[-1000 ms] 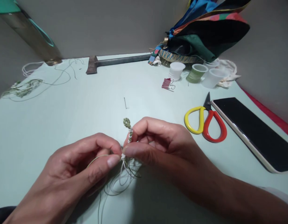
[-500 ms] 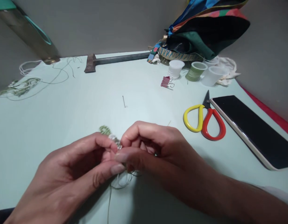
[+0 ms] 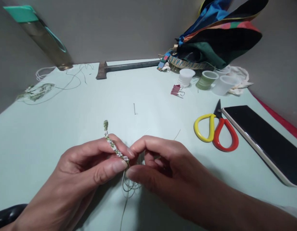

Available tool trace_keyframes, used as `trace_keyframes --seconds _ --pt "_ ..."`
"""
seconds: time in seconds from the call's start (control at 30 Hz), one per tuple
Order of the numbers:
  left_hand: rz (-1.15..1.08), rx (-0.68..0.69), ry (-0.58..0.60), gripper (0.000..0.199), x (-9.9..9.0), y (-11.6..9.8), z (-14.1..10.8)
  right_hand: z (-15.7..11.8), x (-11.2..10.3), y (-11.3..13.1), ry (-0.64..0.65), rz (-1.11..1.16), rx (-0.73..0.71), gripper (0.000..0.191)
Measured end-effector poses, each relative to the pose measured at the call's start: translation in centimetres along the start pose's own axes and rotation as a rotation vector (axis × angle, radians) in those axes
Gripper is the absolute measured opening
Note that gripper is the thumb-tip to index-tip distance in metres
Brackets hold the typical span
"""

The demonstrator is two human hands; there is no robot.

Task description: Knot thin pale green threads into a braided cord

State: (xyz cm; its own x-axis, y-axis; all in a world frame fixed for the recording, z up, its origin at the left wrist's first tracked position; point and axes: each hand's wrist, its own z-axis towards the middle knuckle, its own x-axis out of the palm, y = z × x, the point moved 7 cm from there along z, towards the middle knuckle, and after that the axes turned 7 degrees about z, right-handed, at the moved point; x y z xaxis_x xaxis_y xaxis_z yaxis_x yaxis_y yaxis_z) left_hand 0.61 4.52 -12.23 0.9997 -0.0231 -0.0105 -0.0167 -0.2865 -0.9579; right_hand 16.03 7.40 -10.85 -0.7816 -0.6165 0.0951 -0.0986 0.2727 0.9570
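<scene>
A thin knotted bracelet (image 3: 114, 147) in green and white, with a looped green end, runs across the fingers of my left hand (image 3: 88, 166). That hand pinches its lower end between thumb and index finger. Close against this spot is my right hand (image 3: 162, 163), its fingers curled and its thumb and index tip at the cords just below the knots. The exact grip of the right fingertips is partly hidden. Loose green and pale cords (image 3: 126, 192) hang in loops under both hands, and one strand trails to the bottom edge.
Scissors (image 3: 217, 128) with yellow and red handles lie right, beside a phone (image 3: 261, 138). Behind are a binder clip (image 3: 176, 90), thread spools (image 3: 207, 80), a folded umbrella (image 3: 222, 38) and a hammer (image 3: 102, 70). Tangled cord (image 3: 39, 92) and a bottle (image 3: 42, 41) occupy the left.
The bracelet has turned more upright and shows more of its length along my left fingers. My fingertips have parted slightly, exposing its lower end. The whole view has shifted a little.
</scene>
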Motion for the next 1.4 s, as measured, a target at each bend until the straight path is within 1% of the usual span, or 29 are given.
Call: trace_keyframes --seconds 0.1,0.27,0.37,0.47,0.57,0.63,0.73,0.8,0.87,0.93,1.07,1.17,1.23,1.37,1.4 --pt "-0.033 -0.048 0.025 0.016 0.2 0.2 -0.2 -0.1 0.5 0.2 0.034 0.1 0.006 0.014" --pt "-0.106 -0.117 0.044 0.02 0.3 0.5 -0.5 -0.1 0.6 -0.2 0.067 0.077 0.024 0.013" --pt "-0.102 -0.123 0.01 0.02 0.0 0.6 -0.5 -0.1 0.6 0.0 0.088 0.102 -0.006 0.015" --pt "-0.094 -0.118 -0.012 0.017 -0.3 0.5 -0.1 -0.2 0.5 0.5 0.068 0.092 -0.061 0.018" --pt "-0.097 -0.138 -0.007 0.017 -0.2 0.5 0.4 -0.2 0.3 1.3 0.034 0.029 -0.165 0.024" --pt "-0.095 -0.148 -0.002 0.017 -0.1 0.5 0.6 -0.3 0.2 1.9 0.01 -0.056 -0.273 0.027" --pt "-0.081 -0.15 0.005 0.018 -0.2 0.5 0.5 -0.7 0.5 2.6 0.001 -0.179 -0.433 0.025" --pt "-0.068 -0.146 0.015 0.018 -0.3 0.6 0.3 -0.8 0.7 2.7 0.002 -0.231 -0.479 0.024" --pt "-0.053 -0.136 0.033 0.02 -0.4 0.8 0.1 -0.8 0.7 2.6 -0.012 -0.243 -0.459 0.024" --pt "-0.044 -0.124 0.043 0.024 -0.4 0.9 -0.1 -0.6 0.6 2.2 -0.016 -0.198 -0.392 0.023" --pt "-0.052 -0.103 0.027 0.026 -0.5 0.9 -0.2 -0.1 0.6 1.1 0.004 -0.06 -0.182 0.015" --pt "-0.056 -0.078 0.041 0.023 -0.3 0.5 -0.2 -0.1 0.6 0.5 0.011 0.011 -0.064 0.017" --pt "-0.043 -0.078 0.054 0.023 -0.2 0.5 -0.1 -0.2 0.5 0.5 0.006 0.056 -0.061 0.018" --pt "-0.019 -0.114 0.077 0.024 -0.1 1.2 -0.1 -0.5 -0.5 0.8 -0.083 0.072 -0.145 0.008" --pt "-0.008 -0.137 0.089 0.024 -0.1 1.5 -0.1 -0.5 -0.7 0.8 -0.097 0.059 -0.154 0.008"
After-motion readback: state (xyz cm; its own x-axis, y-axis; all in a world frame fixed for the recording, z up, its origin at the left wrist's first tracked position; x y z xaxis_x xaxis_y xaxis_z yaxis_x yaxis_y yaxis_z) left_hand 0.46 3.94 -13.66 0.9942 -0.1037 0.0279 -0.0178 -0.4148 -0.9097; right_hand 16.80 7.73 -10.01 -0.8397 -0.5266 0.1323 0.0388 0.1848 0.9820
